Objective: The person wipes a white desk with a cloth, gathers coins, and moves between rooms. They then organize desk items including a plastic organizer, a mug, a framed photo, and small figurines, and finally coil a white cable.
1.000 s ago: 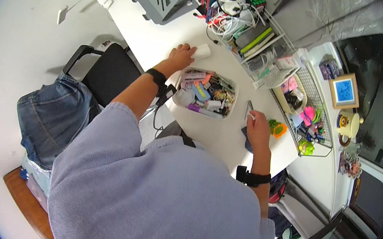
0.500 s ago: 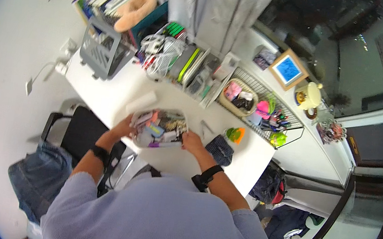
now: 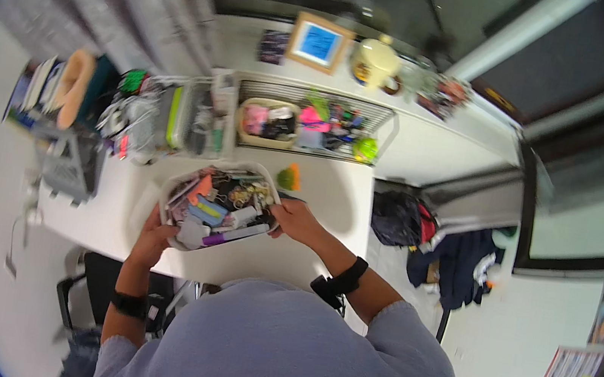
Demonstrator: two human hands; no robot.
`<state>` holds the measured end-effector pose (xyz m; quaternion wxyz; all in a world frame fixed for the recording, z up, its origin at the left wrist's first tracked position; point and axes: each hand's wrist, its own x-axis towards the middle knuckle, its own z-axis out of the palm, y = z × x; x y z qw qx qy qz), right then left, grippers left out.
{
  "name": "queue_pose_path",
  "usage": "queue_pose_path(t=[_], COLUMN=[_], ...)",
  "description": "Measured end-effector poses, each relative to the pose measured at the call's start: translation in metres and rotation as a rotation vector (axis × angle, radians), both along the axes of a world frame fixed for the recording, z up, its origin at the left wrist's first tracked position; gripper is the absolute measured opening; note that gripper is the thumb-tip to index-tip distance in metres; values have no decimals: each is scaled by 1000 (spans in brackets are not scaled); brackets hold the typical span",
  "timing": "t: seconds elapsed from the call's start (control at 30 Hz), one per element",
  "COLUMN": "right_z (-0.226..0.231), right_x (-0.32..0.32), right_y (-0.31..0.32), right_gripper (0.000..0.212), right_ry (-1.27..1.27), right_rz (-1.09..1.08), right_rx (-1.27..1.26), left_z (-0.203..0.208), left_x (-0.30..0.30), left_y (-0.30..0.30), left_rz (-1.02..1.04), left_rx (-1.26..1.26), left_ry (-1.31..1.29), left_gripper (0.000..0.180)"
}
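Grey slatted laptop stand (image 3: 70,164) at far left on the white desk (image 3: 103,217); well apart from the hands, low risk. Pale flat item (image 3: 143,207) just left of the bin, partly hidden, kind unclear; a leftward shift would probably push it. Left hand (image 3: 155,235): partly closed, gripping the near left corner, thumb at the rim. White plastic bin (image 3: 273,185): between both hands, over the desk; whether its base touches the surface cannot be told. Contents heaped near rim height: coral-orange item (image 3: 200,189), blue-and-yellow packet (image 3: 207,211), purple-ended marker (image 3: 235,234) along the near side, white tube (image 3: 243,216). Likeliest fault, as judged: marker spilling over the near rim; cause, an uneven lift or dip toward the body. Orange-and-green ornament (image 3: 290,178) beyond the right corner: near enough to be knocked by a forward swing. Right hand (image 3: 300,221): partly closed on the right wall, fingertips largely hidden; if only the rim is held, weight could make it slip. Wire basket (image 3: 389,129) behind: apart, little hazard.
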<state>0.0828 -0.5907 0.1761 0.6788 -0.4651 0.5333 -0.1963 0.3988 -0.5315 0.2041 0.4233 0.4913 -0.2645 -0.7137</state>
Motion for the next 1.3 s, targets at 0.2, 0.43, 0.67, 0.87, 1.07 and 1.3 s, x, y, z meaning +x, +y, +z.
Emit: queue_pose_path(t=[0.2, 0.43, 0.67, 0.87, 1.07, 1.3], right_z=[62, 93, 113, 124, 133, 140], right_x=[-56, -77, -72, -70, -58, -18], right_y=[-25, -48, -60, -76, -98, -148], right_gripper=[49, 52, 54, 46, 50, 54], right_ry=[-155, -593, -689, -619, -646, -693], right_rz=[-203, -462, -592, -670, -663, -632], right_rx=[-47, -167, -236, -301, -321, -319], left_z=[15, 66, 84, 114, 111, 116], left_x=[-34, -84, -76, -68, -11, 10], left_y=[-82, -171, -211, -277, -310, -241], left_rz=[-80, -200, 284, 944, 622, 841], left_rx=[-256, -192, -545, -956, -690, -672], left_ry=[30, 167, -504, -1245, -854, -494], left_gripper=[69, 51, 61, 91, 39, 24])
